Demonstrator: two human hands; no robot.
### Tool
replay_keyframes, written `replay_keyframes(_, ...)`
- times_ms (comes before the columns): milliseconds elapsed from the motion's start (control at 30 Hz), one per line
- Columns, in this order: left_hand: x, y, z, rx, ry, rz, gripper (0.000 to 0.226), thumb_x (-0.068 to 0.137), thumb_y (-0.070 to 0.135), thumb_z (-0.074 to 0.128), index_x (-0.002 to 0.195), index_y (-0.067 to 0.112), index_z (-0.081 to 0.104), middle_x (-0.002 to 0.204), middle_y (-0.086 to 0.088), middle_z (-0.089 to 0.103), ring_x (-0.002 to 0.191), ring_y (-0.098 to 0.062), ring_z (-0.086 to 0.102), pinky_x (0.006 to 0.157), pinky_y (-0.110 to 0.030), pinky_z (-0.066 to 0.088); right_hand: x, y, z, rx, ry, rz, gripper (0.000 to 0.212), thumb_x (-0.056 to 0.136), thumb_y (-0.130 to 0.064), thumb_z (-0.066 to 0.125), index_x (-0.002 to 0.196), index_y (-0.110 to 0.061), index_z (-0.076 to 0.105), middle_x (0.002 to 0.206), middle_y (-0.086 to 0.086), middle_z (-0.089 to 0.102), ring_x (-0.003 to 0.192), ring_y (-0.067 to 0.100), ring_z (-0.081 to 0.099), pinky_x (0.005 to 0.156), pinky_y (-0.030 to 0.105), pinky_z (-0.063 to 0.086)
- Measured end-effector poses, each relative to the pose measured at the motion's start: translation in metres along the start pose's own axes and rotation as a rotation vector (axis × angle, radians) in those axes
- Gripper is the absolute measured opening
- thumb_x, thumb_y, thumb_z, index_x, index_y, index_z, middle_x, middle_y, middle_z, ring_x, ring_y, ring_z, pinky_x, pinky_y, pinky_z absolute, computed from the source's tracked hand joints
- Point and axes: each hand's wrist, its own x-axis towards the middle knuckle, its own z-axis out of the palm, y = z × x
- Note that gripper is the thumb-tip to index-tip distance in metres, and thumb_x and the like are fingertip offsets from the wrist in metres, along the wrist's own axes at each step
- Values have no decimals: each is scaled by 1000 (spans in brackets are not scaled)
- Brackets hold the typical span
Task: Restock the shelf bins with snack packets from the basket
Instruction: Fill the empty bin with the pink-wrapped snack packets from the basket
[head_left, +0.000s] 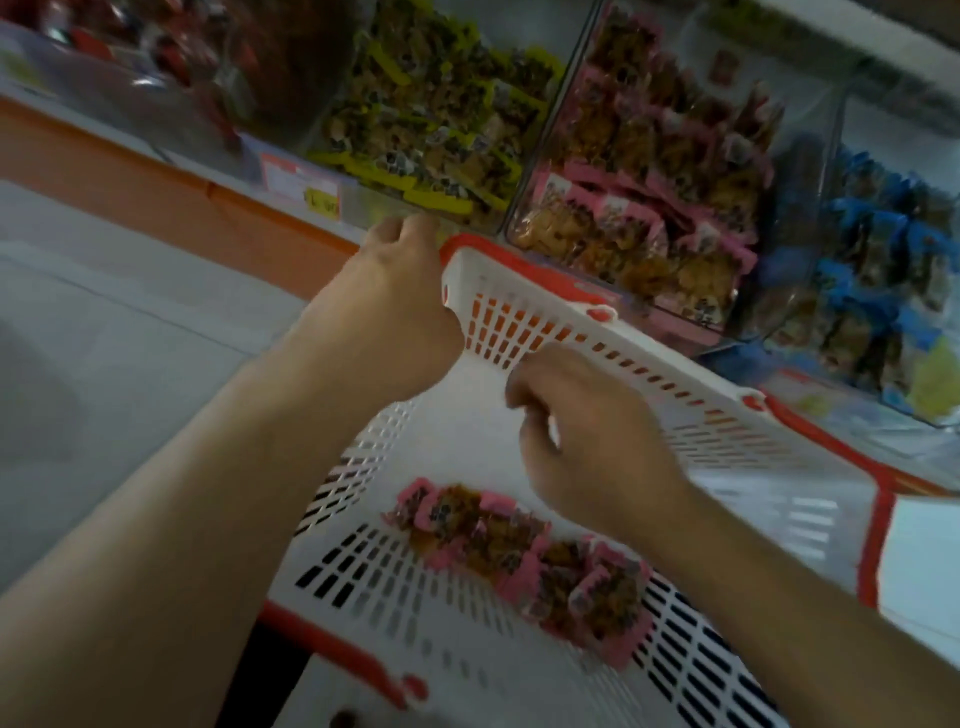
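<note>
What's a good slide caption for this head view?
Left hand grips the basket rim; right hand hovers curled over pink packets below the pink bin.

An orange shelf edge (171, 202) runs beyond the left hand (395, 317), carrying a blurred price label (298, 182) with a yellow tag. The pale floor (104, 332) spreads to that hand's left, below the edge.
</note>
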Motion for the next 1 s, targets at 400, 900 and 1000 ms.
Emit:
replay_keyframes(400,-14,-14,-2,77,-193,18,29,95,9,53,122,14,44,84,-3,62,67,-19,63,46,-28,41,-38,6,179,-265,-547,193,48,91,-27,69,136,-18,55,133,7,50,122,29,44,108,39,38)
replay_keyframes(900,-15,19,2,-238,-359,182,35,95,62,54,103,31,70,97,11,72,85,-4,70,77,-32,60,-20,-11,-31,816,-26,660,19,90,-22,84,92,-10,69,83,1,74,76,19,77,61,38,65)
replay_keyframes(1000,-22,31,4,-414,-703,94,35,90,60,64,108,31,73,97,7,77,86,-9,76,78,-32,63,-29,-8,-53,979,128,673,24,99,-25,70,96,-2,71,88,10,76,79,25,77,65,37,64)
